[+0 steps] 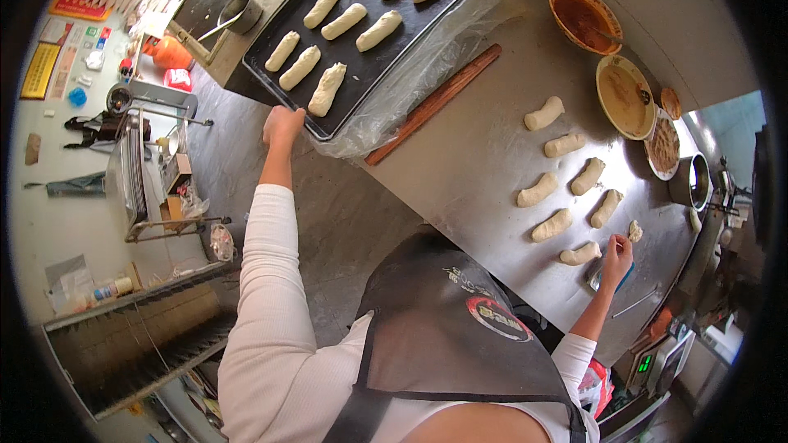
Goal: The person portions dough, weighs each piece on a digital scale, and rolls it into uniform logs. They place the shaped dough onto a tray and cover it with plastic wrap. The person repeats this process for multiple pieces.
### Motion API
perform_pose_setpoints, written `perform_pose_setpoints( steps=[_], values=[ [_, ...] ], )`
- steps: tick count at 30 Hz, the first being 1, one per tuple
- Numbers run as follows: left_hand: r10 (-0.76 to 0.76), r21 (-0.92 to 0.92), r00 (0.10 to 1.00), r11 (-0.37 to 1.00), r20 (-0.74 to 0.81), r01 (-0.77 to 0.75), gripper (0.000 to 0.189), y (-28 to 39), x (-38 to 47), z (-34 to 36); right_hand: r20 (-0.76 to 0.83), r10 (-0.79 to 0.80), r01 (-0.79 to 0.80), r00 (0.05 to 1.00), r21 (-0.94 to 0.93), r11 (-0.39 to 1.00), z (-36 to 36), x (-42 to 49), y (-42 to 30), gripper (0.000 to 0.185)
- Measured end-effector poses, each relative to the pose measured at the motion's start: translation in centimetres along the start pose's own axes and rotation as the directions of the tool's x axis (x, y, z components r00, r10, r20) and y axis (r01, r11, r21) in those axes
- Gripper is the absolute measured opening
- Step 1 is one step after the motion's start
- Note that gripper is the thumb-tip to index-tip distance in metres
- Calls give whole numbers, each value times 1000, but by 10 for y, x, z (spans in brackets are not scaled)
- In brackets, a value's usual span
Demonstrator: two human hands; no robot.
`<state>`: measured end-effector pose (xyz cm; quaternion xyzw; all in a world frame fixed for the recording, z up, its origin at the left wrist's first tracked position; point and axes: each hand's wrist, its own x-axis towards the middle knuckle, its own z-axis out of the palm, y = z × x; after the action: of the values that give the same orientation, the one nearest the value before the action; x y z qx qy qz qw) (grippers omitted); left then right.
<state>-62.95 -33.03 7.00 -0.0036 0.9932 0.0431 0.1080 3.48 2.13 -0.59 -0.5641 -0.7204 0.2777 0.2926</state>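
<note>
My left hand (pixel 284 126) is closed at the near corner of a black baking tray (pixel 345 89), its fingers curled against the rim. Rows of pale dough rolls (pixel 327 90) lie on that tray. Over the steel table, my right hand (pixel 617 255) has its fingers drawn together; whether anything is between them is unclear. Just past its fingertips sits a small dough scrap (pixel 635 231). A scraper-like tool with a blue edge (pixel 627 273) is partly hidden under this hand. Several shorter dough pieces (pixel 552 225) lie on the tabletop, one (pixel 581 253) right beside the hand.
Clear plastic sheeting (pixel 425 61) and a wooden stick (pixel 434 104) lie along the tray. Bowls of red sauce (pixel 585 18) and of yellowish paste (pixel 625 97), a plate of brown filling (pixel 663 144) and a metal pot (pixel 688 181) line the far side. A scale (pixel 652 363) stands right.
</note>
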Motion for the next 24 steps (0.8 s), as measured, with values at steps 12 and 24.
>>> perform_pose_setpoints(
  steps=[12,24],
  values=[
    [4,-829,997,554,-80,-69,17,-35,-22,-23,61,0,5,998,-86,996,-13,17,-34,16],
    [-400,-822,898,564,-184,83,34,-99,-68,9,-102,-105,57,989,-389,919,-143,119,156,33]
  ],
)
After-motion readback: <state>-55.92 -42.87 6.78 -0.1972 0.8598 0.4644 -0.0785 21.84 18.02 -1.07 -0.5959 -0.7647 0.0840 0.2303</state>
